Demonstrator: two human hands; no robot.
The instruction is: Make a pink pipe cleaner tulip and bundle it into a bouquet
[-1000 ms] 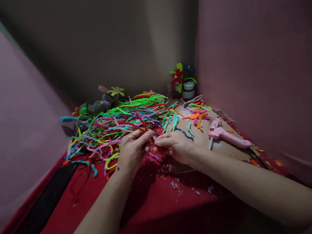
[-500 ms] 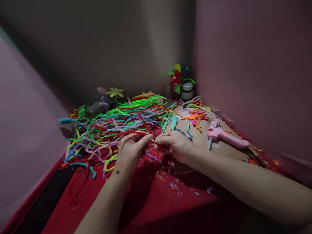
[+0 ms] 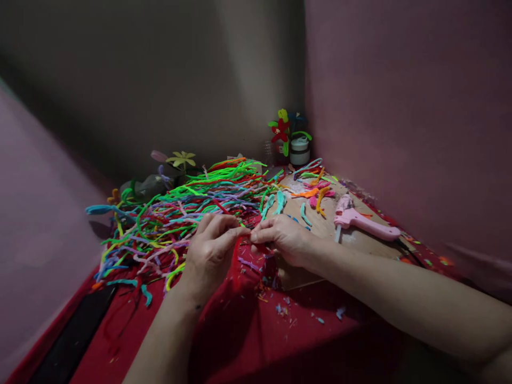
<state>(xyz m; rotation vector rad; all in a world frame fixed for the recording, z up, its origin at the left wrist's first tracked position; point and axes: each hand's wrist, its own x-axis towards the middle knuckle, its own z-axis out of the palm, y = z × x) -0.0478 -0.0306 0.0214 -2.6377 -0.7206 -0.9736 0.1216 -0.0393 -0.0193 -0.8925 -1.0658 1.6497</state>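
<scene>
Red pipe cleaners [image 3: 236,256] are pinched between my two hands above the red cloth. My left hand [image 3: 210,250] is closed, its thumb and forefinger gripping them; one red end sticks up behind the fingers and another hangs below. Right beside it, my right hand [image 3: 282,237] pinches the same red pipe cleaners, fingertips almost touching the left thumb. Exactly how the strands cross is hidden by the fingers. Behind my left hand spreads a big heap of coloured pipe cleaners [image 3: 224,176].
A pink glue gun [image 3: 366,223] lies on a brown board [image 3: 320,234] at the right, among short bent pieces [image 3: 281,201]. Pipe-cleaner flowers [image 3: 280,129] stand by a white-lidded jar [image 3: 300,151] at the back. Fuzz scraps litter the red cloth [image 3: 240,341]; a black strip [image 3: 76,330] lies left.
My left hand has turned over, and a red length that pointed left now hangs down below the fingers. My right hand keeps its pinch. The whole view has shifted slightly.
</scene>
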